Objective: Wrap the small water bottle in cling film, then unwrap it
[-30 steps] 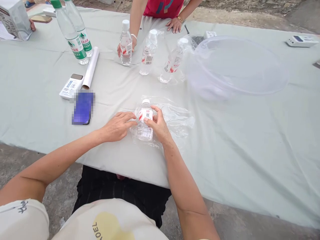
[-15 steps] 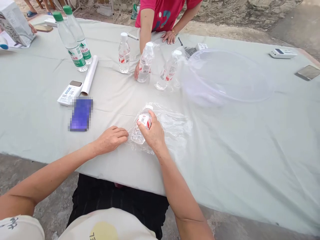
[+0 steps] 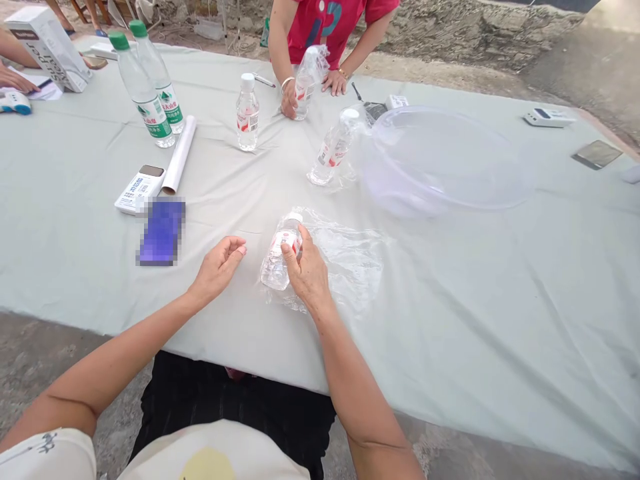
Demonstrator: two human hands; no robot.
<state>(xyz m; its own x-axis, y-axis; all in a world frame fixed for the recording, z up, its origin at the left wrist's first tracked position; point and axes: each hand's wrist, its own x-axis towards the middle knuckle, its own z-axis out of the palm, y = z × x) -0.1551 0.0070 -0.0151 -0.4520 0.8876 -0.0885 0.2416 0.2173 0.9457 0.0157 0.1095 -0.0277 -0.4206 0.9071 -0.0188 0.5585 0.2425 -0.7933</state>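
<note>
A small clear water bottle (image 3: 276, 263) with a white cap and a red-and-white label lies tilted on the cloth in front of me. Thin clear plastic film (image 3: 356, 257) spreads under it and out to the right. My right hand (image 3: 309, 273) grips the bottle's right side, thumb across the label and fingers by the neck. To the left of the bottle, my left hand (image 3: 219, 267) hovers just above the cloth. Its fingers are loosely curled, the thumb is apart from the palm, and it holds nothing.
Across the table, a person in a red shirt (image 3: 327, 30) holds a wrapped bottle (image 3: 304, 87). Nearby stand a bottle (image 3: 247, 117), a wrapped bottle (image 3: 330, 153) and a clear basin (image 3: 400, 190). Leftward are green-capped bottles (image 3: 153, 117), a film roll (image 3: 179, 157), a white box (image 3: 137, 190) and a blurred phone (image 3: 163, 233).
My left hand has come away from the film beside the bottle, leftward and up. My right hand keeps hold of the bottle. The person opposite has drawn the wrapped bottle back towards themselves.
</note>
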